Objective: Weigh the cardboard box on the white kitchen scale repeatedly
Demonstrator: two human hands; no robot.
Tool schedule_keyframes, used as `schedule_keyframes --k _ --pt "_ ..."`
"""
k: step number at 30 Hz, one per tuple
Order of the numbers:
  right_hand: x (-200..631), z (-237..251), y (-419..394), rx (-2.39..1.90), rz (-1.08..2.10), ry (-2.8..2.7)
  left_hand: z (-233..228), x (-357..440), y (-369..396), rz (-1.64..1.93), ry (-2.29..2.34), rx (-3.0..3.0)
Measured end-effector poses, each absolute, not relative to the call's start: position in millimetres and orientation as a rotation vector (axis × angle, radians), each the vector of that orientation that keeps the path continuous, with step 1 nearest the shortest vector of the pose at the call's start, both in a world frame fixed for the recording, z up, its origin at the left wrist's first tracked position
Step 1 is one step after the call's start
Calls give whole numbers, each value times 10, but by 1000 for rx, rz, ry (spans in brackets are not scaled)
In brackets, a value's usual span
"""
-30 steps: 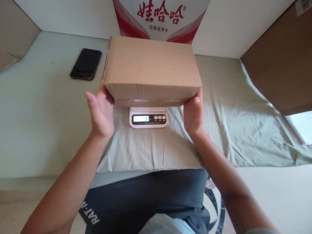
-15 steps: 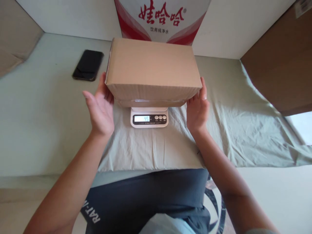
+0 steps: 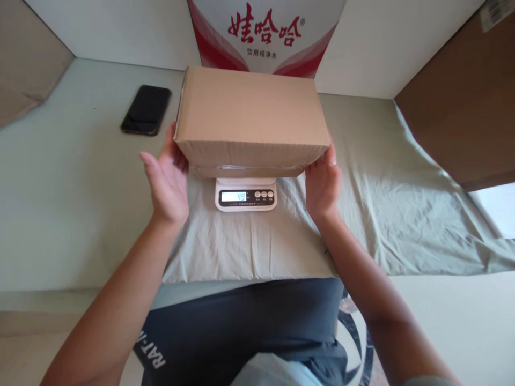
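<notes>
I see the cardboard box (image 3: 251,120) sitting on the small white scale (image 3: 245,194), whose display reads 49. My left hand (image 3: 167,179) is flat and open against the box's left end, fingers spread — touching the near-left corner, not gripping. My right hand (image 3: 322,182) is open too, palm against the near-right corner. The scale stands on a wrinkled green cloth (image 3: 362,214) over the table. A black phone (image 3: 146,110) lies on the far left, well apart from the box. Behind the box stands a red-and-white carton (image 3: 265,32), and a large brown box (image 3: 462,112) rises on the right.
</notes>
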State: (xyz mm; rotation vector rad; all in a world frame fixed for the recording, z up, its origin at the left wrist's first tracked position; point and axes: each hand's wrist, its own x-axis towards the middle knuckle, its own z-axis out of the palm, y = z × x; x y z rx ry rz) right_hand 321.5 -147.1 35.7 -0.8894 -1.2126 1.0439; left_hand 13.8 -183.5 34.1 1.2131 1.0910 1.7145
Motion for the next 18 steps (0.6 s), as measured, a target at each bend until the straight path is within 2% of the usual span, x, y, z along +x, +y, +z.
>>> schedule_keyframes --k 18 --pt "3158 343 -1501 -920 1017 -1259 474 312 -1932 1771 1001 1182"
